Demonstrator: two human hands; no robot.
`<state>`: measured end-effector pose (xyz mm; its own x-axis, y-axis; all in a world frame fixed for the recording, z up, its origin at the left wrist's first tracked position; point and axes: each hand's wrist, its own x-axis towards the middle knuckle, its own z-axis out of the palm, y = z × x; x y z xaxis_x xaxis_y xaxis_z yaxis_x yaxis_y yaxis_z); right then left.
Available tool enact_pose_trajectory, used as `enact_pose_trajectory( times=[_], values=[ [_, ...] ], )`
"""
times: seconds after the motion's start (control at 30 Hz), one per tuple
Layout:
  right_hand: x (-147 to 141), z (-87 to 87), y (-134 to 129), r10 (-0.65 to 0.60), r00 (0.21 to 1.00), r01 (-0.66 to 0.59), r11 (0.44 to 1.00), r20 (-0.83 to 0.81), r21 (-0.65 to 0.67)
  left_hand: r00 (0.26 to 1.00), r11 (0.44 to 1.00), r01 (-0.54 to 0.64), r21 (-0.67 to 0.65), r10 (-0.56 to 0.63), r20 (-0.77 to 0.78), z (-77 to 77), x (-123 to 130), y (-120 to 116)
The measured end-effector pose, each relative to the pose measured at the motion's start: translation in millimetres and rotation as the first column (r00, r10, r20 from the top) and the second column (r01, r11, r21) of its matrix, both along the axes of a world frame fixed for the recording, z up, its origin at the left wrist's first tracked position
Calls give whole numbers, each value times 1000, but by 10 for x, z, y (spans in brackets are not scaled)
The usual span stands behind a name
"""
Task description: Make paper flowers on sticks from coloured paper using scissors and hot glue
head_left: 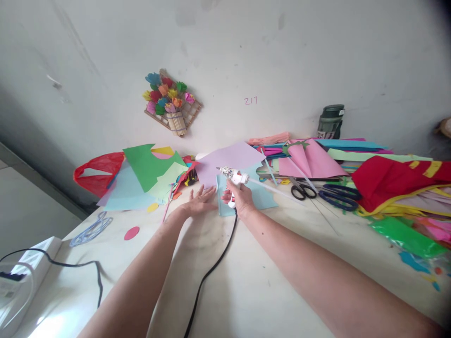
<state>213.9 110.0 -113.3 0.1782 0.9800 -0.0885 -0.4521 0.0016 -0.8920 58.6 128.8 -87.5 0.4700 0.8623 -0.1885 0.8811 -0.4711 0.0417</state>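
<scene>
My right hand (241, 198) grips a white hot glue gun (237, 175), its nozzle aimed left and a clear glue stick (271, 188) poking out of its back. A black cord (215, 267) runs from the handle toward me. Beneath the gun lies a light blue paper sheet (266, 199) with a narrow folded strip (218, 199) along its left edge. My left hand (200, 203) rests on the table with fingers spread, its fingertips close to that strip. Behind the gun a lilac paper sheet (229, 157) leans toward the wall.
Black scissors (303, 190) and dark blue scissors (340, 196) lie to the right, near red fabric (384, 183) and pink paper (310, 159). Green paper (151, 164), a red plastic bag (98, 173) and coiled blue cord (92, 230) are left. A white power strip (38, 263) sits front left.
</scene>
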Motion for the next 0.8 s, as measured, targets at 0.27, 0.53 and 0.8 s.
enact_pose_trajectory(
  times=[0.27, 0.53, 0.8],
  values=[
    [-18, 41, -65, 53, 993, -53, 999, 101, -5, 985, 980, -167, 113, 160, 66, 135, -301, 44],
    [-24, -1, -30, 18, 995, -18, 1000, 96, -6, 994, 918, -80, 388, 41, 106, -173, -72, 284],
    [-29, -17, -5, -8, 999, 8, 1000, 49, -1, 999, 939, -34, 342, 45, -25, -212, 278, 286]
  ],
)
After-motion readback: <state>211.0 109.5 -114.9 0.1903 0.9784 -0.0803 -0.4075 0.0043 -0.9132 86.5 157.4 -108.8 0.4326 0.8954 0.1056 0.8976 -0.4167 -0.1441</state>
